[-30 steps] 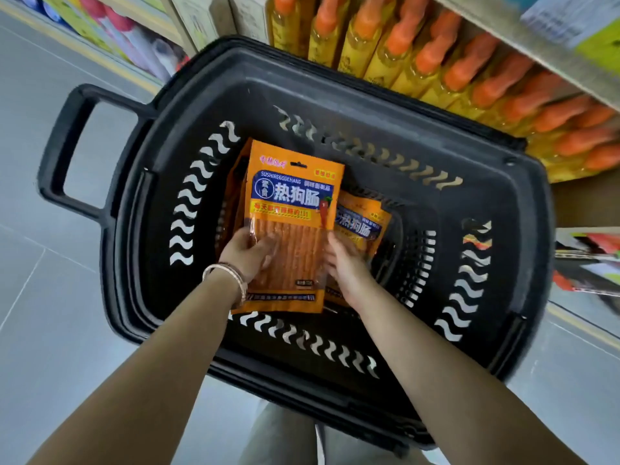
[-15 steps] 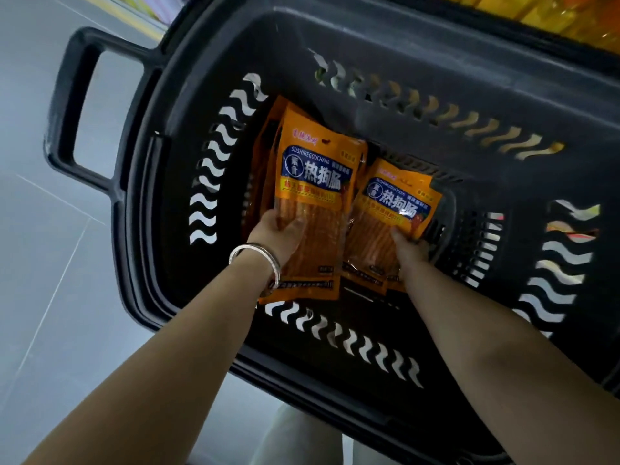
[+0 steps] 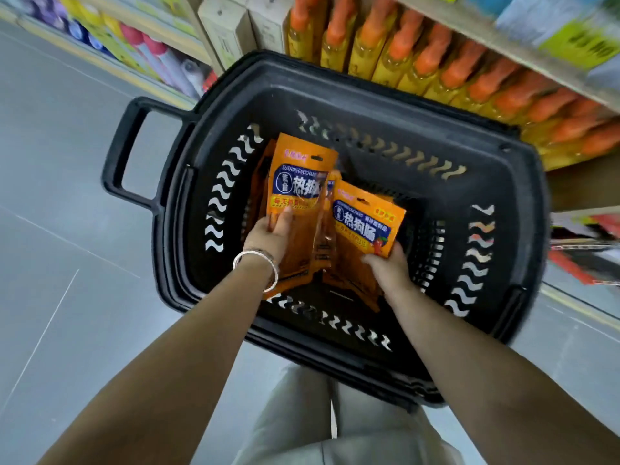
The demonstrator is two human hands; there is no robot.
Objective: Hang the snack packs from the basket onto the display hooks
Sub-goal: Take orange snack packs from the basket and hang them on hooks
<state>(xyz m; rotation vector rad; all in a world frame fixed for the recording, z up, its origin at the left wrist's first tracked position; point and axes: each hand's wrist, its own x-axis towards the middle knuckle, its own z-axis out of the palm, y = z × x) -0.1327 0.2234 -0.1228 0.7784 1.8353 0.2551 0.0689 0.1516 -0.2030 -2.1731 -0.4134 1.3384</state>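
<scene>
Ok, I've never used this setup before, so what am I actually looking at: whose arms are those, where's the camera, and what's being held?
There is no machine here: those are a person's two bare arms. The single picture comes from a wide-angle camera worn on their head, looking down. Below them is a black basket, next to a row of orange-capped bottles. The left hand, with a bracelet on its wrist, grips one orange snack pack, thumb on its front. The right hand holds a second pack by its lower corner. More orange packs sit inside the basket. No display hooks show in this view.
</scene>
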